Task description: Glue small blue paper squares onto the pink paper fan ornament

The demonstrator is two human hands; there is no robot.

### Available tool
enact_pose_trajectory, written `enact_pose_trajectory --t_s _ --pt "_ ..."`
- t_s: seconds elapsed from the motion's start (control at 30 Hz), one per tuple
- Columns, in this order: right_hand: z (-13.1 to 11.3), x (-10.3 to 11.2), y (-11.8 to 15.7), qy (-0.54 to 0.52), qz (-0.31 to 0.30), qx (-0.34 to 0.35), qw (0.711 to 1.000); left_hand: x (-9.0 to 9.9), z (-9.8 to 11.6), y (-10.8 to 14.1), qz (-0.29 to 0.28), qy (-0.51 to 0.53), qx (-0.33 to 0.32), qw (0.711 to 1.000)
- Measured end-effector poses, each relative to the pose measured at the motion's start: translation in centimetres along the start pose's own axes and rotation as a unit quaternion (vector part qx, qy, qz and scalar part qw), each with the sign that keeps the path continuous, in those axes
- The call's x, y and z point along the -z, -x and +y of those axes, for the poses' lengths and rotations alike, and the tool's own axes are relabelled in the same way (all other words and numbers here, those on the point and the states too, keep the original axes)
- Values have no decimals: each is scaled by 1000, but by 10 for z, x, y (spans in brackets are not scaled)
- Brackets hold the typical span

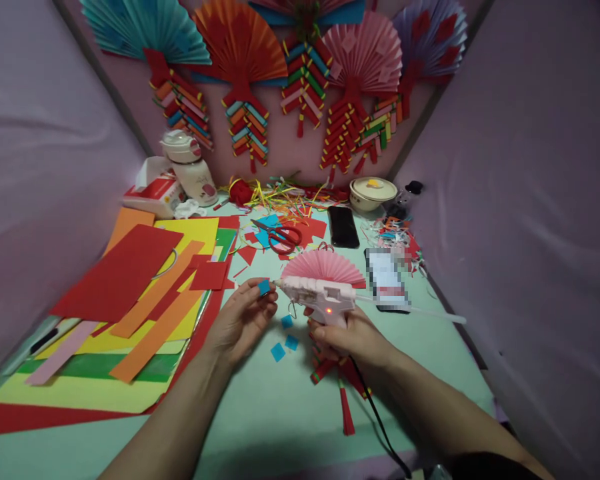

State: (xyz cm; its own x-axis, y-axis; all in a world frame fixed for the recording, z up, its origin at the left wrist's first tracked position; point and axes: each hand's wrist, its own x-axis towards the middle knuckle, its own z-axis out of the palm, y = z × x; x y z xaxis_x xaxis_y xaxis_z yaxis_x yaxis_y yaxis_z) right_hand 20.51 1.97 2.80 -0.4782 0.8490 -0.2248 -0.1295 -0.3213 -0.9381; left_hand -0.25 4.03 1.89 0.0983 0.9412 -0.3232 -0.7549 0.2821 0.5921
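Observation:
A small blue paper square (264, 287) is pinched between the thumb and fingertips of my left hand (244, 321). My right hand (347, 333) is wrapped round the handle of a white glue gun (320, 295), whose nozzle points left, right beside the square. A glue stick sticks out of its back and a small light glows orange-red on its body. Several more blue squares (278, 352) lie on the table between my hands. Behind the gun is a pink pleated paper fan (325, 265); red tassels and paper firecrackers (347, 407) show below my right hand, partly hidden by it.
Stacked coloured paper (125, 273) covers the left side. Red scissors (283, 237), scraps, a black phone (344, 227) and a second phone (387, 280) lie farther back, with a lidded bowl (373, 193) and a bottle (195, 175). The gun's black cord (380, 420) runs toward the front edge.

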Motion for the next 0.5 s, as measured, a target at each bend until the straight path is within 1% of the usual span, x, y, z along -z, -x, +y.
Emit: enact_pose_trajectory --t_s 0.13,0.23,0.33,0.4,0.5 --pt "3 -1 4 3 -3 -6 1000 1 -1 1 -7 16 2 1000" --pt "7 0 5 5 -11 14 1000 3 -2 2 -22 39 11 999" --pt "7 -1 6 5 -18 26 999 6 -3 3 -37 49 13 998" --pt "3 -3 8 -7 13 31 999 7 -3 3 -41 51 11 998" --pt "-5 -4 11 -27 74 49 996 4 -3 4 -33 50 13 998"
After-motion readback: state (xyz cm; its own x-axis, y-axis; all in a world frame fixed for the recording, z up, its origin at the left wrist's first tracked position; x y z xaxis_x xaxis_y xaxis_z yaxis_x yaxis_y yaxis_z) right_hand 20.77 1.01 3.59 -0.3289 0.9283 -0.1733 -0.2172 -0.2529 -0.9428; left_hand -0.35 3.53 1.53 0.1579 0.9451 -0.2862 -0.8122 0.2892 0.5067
